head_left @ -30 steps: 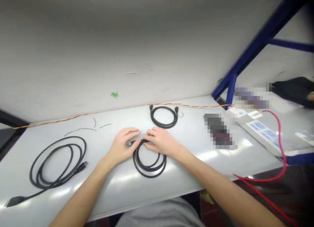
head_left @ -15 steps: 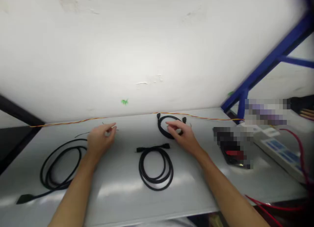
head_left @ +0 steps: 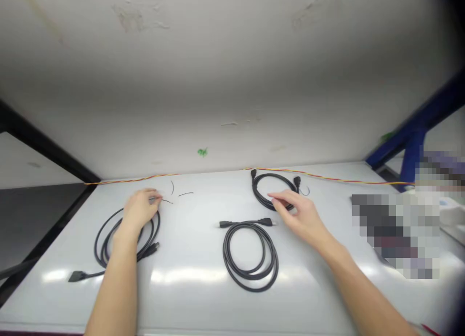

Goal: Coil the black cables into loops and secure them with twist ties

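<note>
My right hand [head_left: 300, 217] reaches over a matte black rubber cable coil [head_left: 254, 190] at the white desk's [head_left: 189, 244] back edge, fingers loosely together. My left hand [head_left: 141, 210], fingers together, sits above a looser cable coil [head_left: 99, 244] nearer the left edge. I cannot tell whether either hand grips.

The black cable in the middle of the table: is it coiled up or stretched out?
Coiled. The black cable lies in round loops on the table, with its ends running straight across the top of the coil.
</note>
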Motion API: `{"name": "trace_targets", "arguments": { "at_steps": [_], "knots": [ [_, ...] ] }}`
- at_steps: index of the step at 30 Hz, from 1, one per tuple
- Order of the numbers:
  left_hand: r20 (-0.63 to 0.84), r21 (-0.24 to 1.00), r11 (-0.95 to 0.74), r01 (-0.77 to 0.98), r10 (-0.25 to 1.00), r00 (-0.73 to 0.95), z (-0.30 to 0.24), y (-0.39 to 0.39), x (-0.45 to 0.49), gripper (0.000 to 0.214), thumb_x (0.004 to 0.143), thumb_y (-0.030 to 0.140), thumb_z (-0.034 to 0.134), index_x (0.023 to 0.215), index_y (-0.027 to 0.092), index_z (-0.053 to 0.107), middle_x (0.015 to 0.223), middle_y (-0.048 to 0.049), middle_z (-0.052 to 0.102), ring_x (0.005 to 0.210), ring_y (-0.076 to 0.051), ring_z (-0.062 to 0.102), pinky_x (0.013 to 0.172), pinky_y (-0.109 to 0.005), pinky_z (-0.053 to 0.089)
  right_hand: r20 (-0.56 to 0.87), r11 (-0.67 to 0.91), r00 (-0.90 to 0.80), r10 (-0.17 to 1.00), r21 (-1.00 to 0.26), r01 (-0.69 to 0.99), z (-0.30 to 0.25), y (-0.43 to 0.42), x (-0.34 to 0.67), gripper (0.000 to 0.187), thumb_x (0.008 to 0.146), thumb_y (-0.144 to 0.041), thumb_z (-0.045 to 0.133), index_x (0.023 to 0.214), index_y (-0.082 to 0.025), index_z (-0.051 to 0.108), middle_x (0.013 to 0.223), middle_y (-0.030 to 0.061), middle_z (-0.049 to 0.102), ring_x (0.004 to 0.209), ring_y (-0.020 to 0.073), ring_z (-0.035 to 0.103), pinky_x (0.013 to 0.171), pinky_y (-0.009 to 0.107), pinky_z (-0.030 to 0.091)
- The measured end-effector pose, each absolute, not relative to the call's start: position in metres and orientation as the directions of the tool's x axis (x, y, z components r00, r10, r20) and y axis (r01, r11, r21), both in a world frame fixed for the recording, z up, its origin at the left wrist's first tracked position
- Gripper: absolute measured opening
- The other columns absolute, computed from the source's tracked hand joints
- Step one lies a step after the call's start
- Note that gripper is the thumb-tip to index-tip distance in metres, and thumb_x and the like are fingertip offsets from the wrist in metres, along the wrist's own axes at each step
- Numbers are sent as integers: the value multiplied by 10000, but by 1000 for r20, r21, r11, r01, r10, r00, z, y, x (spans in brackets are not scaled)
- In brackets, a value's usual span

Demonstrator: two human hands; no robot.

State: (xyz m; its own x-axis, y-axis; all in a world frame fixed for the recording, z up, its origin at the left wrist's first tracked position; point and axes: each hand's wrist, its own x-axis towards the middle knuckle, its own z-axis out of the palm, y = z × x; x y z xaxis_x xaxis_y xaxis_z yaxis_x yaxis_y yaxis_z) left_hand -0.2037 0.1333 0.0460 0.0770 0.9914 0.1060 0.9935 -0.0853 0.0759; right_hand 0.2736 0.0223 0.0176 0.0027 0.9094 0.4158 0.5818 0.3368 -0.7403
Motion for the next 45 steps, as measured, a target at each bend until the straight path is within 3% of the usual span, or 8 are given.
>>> {"name": "trace_targets", "arguments": {
  "at_steps": [9,13,18,26,34,38,41,45],
  "knots": [
    [301,88,-288,953,920,250,36,128,-160,364,916,262,560,1223,264,756,1428,-72,647,1362,-319,539,1161,-515,411,392,336,-45,919,-718,610,17,20,272,249,1019,-357,543,1100,-250,753,971,73,741,872,236,697,776,372,569],
    [317,111,-310,944,912,262,26,123,-133,238,930,412,630,1016,285,812,1464,-56,620,1462,-385,414,1176,-600,365,364,314,-45,930,-728,609,17,19,270,258,1022,-363,532,1104,-253,751,983,76,733,886,241,691,725,353,556],
    [329,169,-348,922,902,280,20,123,-122,166,913,265,596,847,210,738,1364,-114,657,1429,-402,416,1146,-611,390,334,306,-66,940,-743,595,20,16,267,271,1025,-361,525,1119,-245,750,956,74,723,857,230,677,744,357,554],
    [419,358,-563,745,810,411,48,88,-75,176,1011,222,472,955,211,639,882,-50,677,826,-209,632,802,-370,530,298,294,-74,952,-812,504,35,9,251,288,1030,-402,546,1127,-245,766,971,79,726,854,219,665,733,337,562],
    [481,406,-817,410,573,664,49,35,-14,192,1017,150,523,940,224,684,774,-25,670,702,-178,609,660,-323,495,201,328,-336,920,-866,378,49,-5,218,236,981,-435,666,1079,-254,780,898,47,719,787,187,638,719,310,550],
    [522,531,-767,361,632,573,52,32,-14,130,978,232,644,943,245,769,1099,-98,733,1112,-265,661,962,-443,570,193,324,-332,923,-855,404,48,-6,216,218,999,-414,648,972,-255,794,902,49,728,750,178,631,688,305,512],
    [524,589,-697,410,715,462,57,35,-20,372,1016,224,538,771,277,812,1499,-36,586,1509,-339,391,1221,-612,378,212,310,-268,940,-859,408,47,-5,221,206,997,-395,652,957,-244,786,881,45,728,773,186,642,701,308,502],
    [554,572,-616,541,777,300,55,41,-26,503,964,97,453,629,269,786,1562,52,534,1584,-329,265,1271,-647,299,248,297,-166,954,-856,424,45,-3,227,202,1001,-349,629,926,-223,768,844,37,715,751,172,628,689,291,493]
  ]
}}
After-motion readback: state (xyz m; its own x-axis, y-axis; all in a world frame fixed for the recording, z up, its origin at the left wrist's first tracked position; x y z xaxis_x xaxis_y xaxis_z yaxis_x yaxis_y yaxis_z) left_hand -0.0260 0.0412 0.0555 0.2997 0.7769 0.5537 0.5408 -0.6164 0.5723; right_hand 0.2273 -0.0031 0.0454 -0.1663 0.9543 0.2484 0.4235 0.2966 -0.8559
